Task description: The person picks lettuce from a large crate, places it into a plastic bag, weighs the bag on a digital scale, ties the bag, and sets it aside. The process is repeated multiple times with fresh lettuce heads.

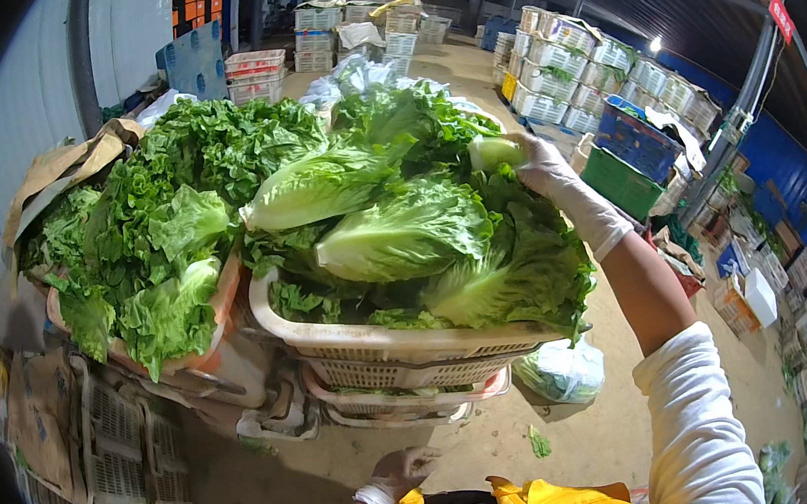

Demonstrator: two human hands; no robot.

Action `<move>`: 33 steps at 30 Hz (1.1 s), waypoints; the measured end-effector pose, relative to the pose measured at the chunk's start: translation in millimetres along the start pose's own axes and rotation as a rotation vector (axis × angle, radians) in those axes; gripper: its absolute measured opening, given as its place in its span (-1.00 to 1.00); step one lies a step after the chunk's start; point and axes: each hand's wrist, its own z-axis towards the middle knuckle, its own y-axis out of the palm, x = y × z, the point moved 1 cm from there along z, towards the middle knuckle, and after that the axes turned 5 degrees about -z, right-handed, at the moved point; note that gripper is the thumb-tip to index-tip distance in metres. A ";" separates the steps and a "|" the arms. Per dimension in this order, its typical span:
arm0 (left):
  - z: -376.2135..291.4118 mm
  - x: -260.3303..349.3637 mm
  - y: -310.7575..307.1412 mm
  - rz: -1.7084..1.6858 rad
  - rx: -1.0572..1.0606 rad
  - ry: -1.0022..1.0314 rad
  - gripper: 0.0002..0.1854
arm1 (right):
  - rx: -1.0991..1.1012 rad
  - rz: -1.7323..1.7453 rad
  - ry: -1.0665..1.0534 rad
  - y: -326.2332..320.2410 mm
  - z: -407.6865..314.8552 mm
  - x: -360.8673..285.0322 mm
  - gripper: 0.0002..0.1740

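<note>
My gloved right hand point(542, 165) grips a lettuce head point(493, 153) near its pale base, at the far right of the heap. Under it, a white plastic crate point(383, 335) is piled above its rim with leafy green lettuce. Two more lettuce heads, an upper one point(320, 187) and a lower one point(405, 235), lie on top with their cut bases pointing left. Low before my waist hangs my gloved left hand point(402, 471), fingers loosely bent and slightly apart, nothing visible in it. My right fingers partly hide the held head.
Left of the white crate stands another heaped lettuce crate point(226, 311). Lower crates point(406, 399) support the white one. A plastic-wrapped bundle point(563, 372) sits on the floor to the right. Stacked crates point(555, 74) and a green bin point(620, 181) stand beyond. Empty-looking crates point(116, 431) stand at left.
</note>
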 end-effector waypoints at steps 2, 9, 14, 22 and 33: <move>-0.7 2.4 -3.3 0.014 -0.011 0.010 -0.62 | 0.269 -0.435 -0.034 -15.8 -5.0 -18.5 -0.37; 10.3 14.3 0.5 -0.031 -0.100 -0.020 -0.70 | 0.777 0.451 -0.231 -91.3 -48.7 -85.2 -0.40; 43.1 27.6 21.0 -0.487 -0.090 0.213 -0.75 | 0.590 1.062 0.114 -87.3 -183.3 -75.9 -0.44; 80.3 149.0 63.0 -0.617 -0.063 0.450 -0.74 | 0.798 1.109 0.683 -38.4 -469.8 -86.9 -0.32; -173.2 183.2 436.1 -0.546 -1.131 0.166 0.06 | 1.028 0.586 0.607 11.0 -868.8 -277.7 -0.02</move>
